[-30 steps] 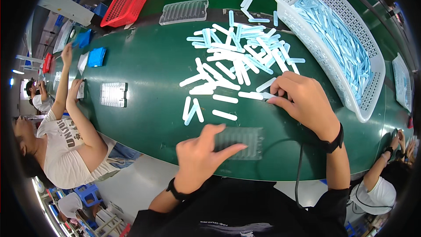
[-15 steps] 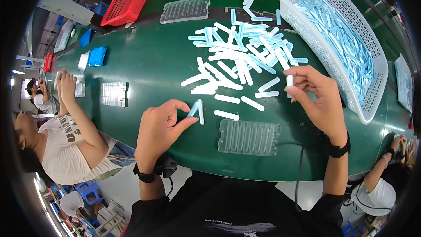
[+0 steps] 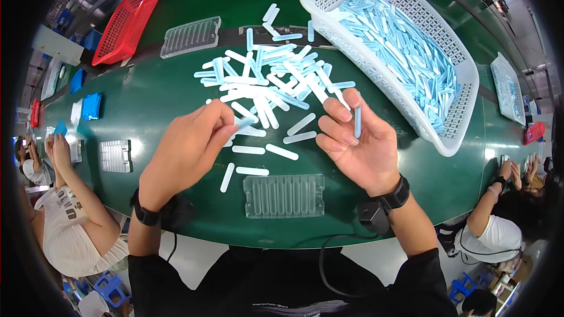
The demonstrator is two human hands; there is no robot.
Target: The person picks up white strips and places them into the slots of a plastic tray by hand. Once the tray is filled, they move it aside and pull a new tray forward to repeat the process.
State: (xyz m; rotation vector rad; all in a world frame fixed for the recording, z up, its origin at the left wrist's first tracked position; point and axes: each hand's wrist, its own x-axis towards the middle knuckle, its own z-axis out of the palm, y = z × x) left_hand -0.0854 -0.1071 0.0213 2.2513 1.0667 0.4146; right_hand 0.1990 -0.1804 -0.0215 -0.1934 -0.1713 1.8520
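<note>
My left hand (image 3: 182, 151) is closed, thumb and fingertips pinching a small light-blue stick (image 3: 246, 121) just in front of the loose pile. To the right, my right hand (image 3: 371, 151) has its palm turned up and grips another blue stick (image 3: 357, 120), upright between thumb and fingers. Between and beyond both hands lies a scattered heap of white and light-blue round-ended sticks (image 3: 241, 91). A clear plastic tray (image 3: 284, 196) with parallel grooves sits near the table's front edge, its grooves showing no sticks. One white stick (image 3: 227, 177) rests left of this tray.
A white perforated basket (image 3: 385, 76) full of sticks stands at the right. At the far left are a red basket (image 3: 126, 23) and another clear tray (image 3: 191, 37). A third tray (image 3: 115, 156) and blue packets (image 3: 91, 106) lie left. Co-workers sit on both sides.
The view has shifted, so the table appears further left. My right hand has turned palm up. One stick from my left hand now appears to lie on the table beside the tray.
</note>
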